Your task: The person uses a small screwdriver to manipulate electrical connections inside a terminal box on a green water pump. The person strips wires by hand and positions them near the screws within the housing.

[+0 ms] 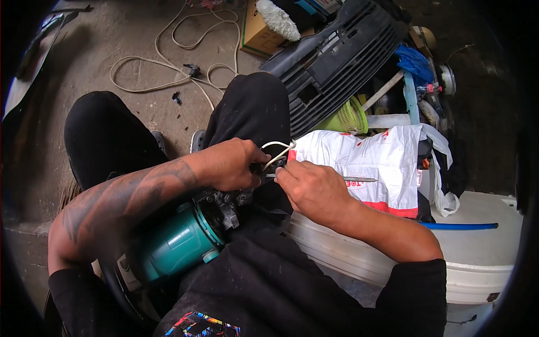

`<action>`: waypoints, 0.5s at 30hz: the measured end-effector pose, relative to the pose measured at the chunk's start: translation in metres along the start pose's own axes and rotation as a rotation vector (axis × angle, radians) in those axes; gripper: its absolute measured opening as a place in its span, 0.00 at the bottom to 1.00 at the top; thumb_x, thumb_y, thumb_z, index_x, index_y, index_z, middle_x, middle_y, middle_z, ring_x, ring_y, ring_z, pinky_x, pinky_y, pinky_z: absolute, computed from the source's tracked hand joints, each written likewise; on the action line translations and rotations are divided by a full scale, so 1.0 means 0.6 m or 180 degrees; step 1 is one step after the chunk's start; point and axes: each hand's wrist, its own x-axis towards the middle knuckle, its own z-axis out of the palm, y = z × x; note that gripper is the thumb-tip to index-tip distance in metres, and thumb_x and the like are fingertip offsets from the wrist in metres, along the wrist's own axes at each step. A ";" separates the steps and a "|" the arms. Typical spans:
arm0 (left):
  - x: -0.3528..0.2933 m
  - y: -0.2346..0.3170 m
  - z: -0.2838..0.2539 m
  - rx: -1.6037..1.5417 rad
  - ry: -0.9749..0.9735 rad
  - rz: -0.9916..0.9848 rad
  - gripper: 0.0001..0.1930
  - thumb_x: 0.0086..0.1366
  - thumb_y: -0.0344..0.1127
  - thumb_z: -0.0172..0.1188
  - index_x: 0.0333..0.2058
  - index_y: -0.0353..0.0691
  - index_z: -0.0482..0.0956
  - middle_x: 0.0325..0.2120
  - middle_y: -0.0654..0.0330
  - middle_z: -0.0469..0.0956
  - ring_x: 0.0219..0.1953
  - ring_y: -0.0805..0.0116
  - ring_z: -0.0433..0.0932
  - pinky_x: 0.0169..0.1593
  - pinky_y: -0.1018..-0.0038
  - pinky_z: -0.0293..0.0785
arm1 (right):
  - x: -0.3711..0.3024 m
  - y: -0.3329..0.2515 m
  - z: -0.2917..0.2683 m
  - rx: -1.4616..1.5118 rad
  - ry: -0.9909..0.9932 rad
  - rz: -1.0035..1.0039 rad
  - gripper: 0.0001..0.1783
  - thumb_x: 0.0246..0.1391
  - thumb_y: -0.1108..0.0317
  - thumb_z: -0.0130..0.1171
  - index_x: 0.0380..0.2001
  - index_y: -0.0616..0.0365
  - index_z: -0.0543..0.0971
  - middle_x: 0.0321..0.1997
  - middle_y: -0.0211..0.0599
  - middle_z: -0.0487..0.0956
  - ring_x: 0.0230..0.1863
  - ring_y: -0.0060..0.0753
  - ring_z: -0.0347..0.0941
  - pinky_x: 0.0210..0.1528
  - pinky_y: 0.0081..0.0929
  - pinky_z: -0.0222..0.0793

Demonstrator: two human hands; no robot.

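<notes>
A green power tool (178, 242) lies across my lap, with dark inner parts (224, 206) bare at its upper end. My left hand (238, 164) is closed around that end, next to a loop of white cord (274, 145); its fingertips are partly hidden. My right hand (314, 188) is shut on a slim metal screwdriver shaft (360, 179). One end of the shaft sticks out to the right past the fist, while the other meets the tool near my left fingers. What the shaft's left tip touches cannot be made out.
On my right, a white and red plastic bag (359, 160) rests on a large white lid (477, 241), near a blue rod (460, 226). Beyond are a black car grille (331, 67), a green basket (349, 117) and a cardboard box (259, 31). A pale cable (135, 90) coils on the floor.
</notes>
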 end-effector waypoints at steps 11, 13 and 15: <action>0.001 0.004 0.000 -0.0018 0.0054 -0.0083 0.24 0.57 0.38 0.66 0.51 0.32 0.82 0.36 0.43 0.84 0.43 0.48 0.84 0.49 0.63 0.79 | -0.003 -0.004 -0.003 -0.0115 -0.0115 -0.0043 0.10 0.50 0.72 0.62 0.37 0.61 0.80 0.30 0.36 0.76 0.30 0.35 0.79 0.29 0.32 0.77; 0.001 0.002 0.001 -0.0018 0.0089 -0.0070 0.24 0.57 0.38 0.66 0.51 0.32 0.81 0.36 0.43 0.84 0.43 0.49 0.84 0.49 0.63 0.79 | -0.003 -0.004 -0.003 -0.0114 -0.0064 -0.0094 0.11 0.49 0.72 0.62 0.37 0.61 0.80 0.31 0.36 0.76 0.31 0.35 0.79 0.29 0.32 0.77; 0.002 0.000 0.002 -0.0016 0.0099 -0.0043 0.24 0.57 0.38 0.66 0.51 0.32 0.81 0.36 0.43 0.84 0.43 0.49 0.84 0.49 0.63 0.79 | -0.003 -0.006 -0.003 -0.0178 -0.0105 -0.0085 0.10 0.50 0.72 0.61 0.37 0.62 0.80 0.31 0.36 0.76 0.31 0.35 0.79 0.31 0.31 0.77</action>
